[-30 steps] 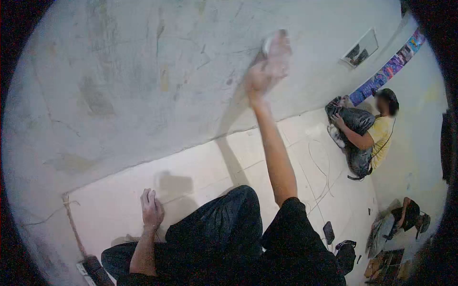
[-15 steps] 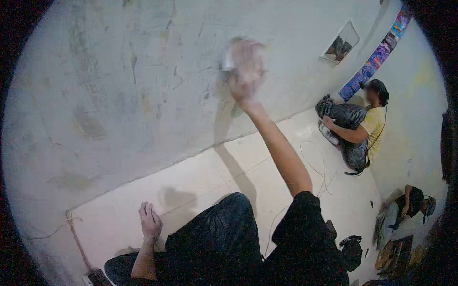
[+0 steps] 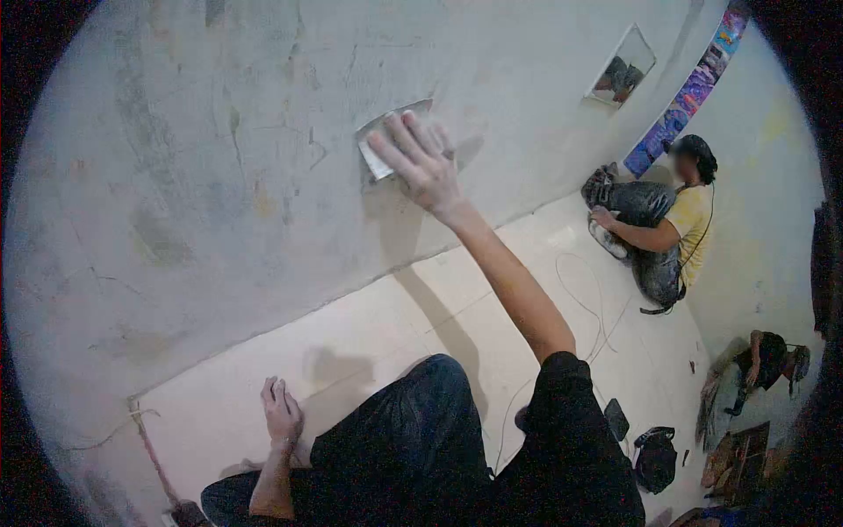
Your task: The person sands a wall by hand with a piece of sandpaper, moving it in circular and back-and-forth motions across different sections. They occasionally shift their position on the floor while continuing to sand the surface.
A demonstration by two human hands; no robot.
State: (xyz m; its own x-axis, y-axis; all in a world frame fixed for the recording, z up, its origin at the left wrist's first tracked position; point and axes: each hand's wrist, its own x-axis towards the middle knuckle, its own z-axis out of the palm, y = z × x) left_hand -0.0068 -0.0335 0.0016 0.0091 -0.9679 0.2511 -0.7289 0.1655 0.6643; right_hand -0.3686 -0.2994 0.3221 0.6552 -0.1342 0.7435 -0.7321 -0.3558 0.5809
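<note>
A pale sheet, perhaps sandpaper (image 3: 376, 162), lies flat against the marked grey wall (image 3: 219, 176). My right hand (image 3: 420, 162) presses it to the wall, fingers over its face and dusted white. Lower left, my left hand (image 3: 282, 411) hangs over the pale tiled floor (image 3: 369, 325) beside my bent knee, its fingers extended and nothing in it.
A person in a yellow shirt (image 3: 694, 224) sits against the far wall, below a mirror (image 3: 622, 68) and a colourful strip (image 3: 689, 92). Another person (image 3: 760, 360) is at the lower right. A thin cable (image 3: 600, 307) and a black bag (image 3: 655, 458) lie on the floor.
My right hand has moved left and slightly down across the wall with the sheet, and is less blurred. My left hand has barely moved.
</note>
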